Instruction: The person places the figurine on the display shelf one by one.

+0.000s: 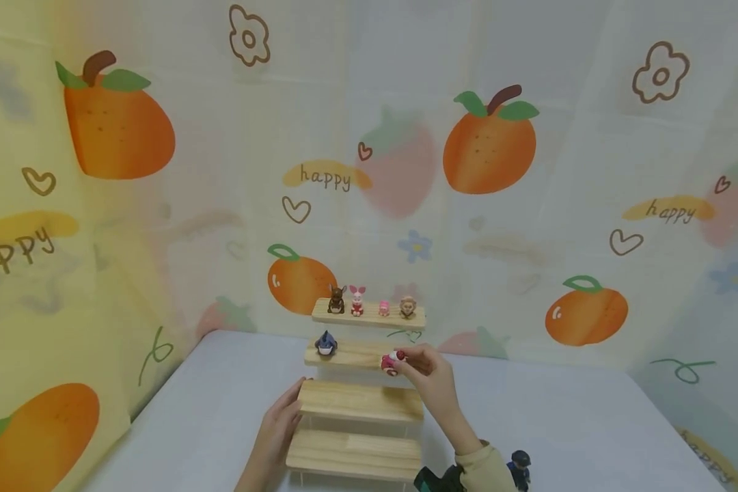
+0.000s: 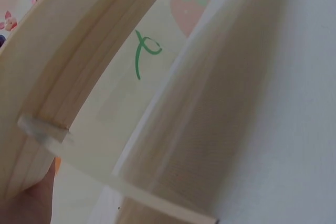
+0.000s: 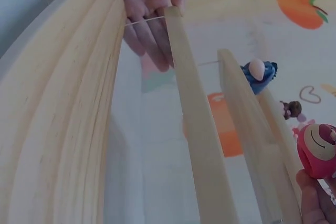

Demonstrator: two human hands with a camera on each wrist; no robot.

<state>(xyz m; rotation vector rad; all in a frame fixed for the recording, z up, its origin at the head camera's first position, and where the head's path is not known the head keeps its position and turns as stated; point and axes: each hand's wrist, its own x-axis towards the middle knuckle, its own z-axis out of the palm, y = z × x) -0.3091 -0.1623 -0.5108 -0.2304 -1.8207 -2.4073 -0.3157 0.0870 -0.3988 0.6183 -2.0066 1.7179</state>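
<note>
A tiered wooden display rack [image 1: 359, 400] stands on the white table, its shelves rising toward the back. My left hand [image 1: 277, 424] holds its left side at a middle shelf. From the right wrist view, the thumb of that left hand [image 3: 149, 3] touches the shelf's end, with the fingers extending below it. My right hand [image 1: 433, 379] pinches a small pink figurine [image 1: 391, 363] at the right end of the second shelf from the top. The figurine [image 3: 317, 150] shows a pale smiling face in the right wrist view. A blue donkey figurine [image 1: 326, 344] sits at that shelf's left end.
Along the top shelf stand a brown kangaroo-like figurine [image 1: 336, 301], a pink pig figurine [image 1: 357, 301], a smaller pink figurine [image 1: 384, 309] and a tan figurine [image 1: 408, 307]. A dark-capped toy figure [image 1: 519, 468] is at the lower right. Printed cloth [image 1: 400, 68] hangs behind.
</note>
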